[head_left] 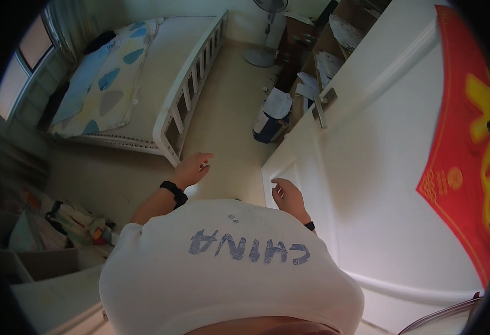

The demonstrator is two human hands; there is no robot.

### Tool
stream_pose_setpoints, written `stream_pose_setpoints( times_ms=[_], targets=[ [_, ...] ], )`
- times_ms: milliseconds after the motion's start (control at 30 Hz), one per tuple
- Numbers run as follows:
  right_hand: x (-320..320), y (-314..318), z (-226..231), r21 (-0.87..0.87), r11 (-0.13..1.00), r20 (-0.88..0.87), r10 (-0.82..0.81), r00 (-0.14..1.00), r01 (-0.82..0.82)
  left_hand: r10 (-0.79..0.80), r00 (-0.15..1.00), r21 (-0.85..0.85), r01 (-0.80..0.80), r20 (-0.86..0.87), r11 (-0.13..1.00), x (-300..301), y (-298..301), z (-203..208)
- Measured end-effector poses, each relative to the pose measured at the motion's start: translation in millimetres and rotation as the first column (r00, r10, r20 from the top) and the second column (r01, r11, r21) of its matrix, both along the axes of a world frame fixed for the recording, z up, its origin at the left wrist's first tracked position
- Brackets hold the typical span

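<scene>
My left hand point(193, 170) is held out in front of my body over the floor, its fingers apart and loosely bent, with nothing in it. A dark band circles that wrist. Close to the edge of the white door point(368, 145) is my right hand point(288, 196), its fingers loosely curled and apart. It holds nothing; whether it touches the door I cannot tell. The metal door handle point(322, 109) sits higher up, well away from both hands.
Ahead to the left stands a white-railed bed point(169, 120) with a patterned quilt point(111, 84). A fan point(260, 56) is at the back. Shelves with papers point(327, 66) and a box point(270, 120) stand behind the door. Low storage cubbies point(49, 263) are at the lower left.
</scene>
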State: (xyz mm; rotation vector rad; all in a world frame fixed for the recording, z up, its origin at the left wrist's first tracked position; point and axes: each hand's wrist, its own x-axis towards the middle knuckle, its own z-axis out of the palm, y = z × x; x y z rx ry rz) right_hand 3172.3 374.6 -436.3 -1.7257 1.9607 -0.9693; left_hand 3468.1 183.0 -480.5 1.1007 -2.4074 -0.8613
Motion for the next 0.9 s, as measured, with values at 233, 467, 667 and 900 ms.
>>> stream_pose_setpoints(
  times_ms=[233,467,667,900],
  targets=[
    [-39,-138,16,0.052,0.989,-0.016,0.139,0.99,-0.138,0.107,0.991,-0.043,-0.111,-0.079,0.993,-25,-88,15],
    [-50,-264,-2,0.086,0.972,-0.015,0.222,0.975,-0.22,0.098,0.995,-0.004,-0.098,0.009,0.995,-13,-213,-3],
    [-44,-394,4,0.064,0.971,-0.07,0.236,0.969,-0.231,0.092,0.993,-0.012,-0.093,-0.078,0.996,-21,-361,1],
    [-57,-487,8,0.079,0.996,-0.037,0.036,0.999,-0.033,-0.046,0.999,0.045,0.047,-0.026,0.998,-55,-506,12]
  ],
)
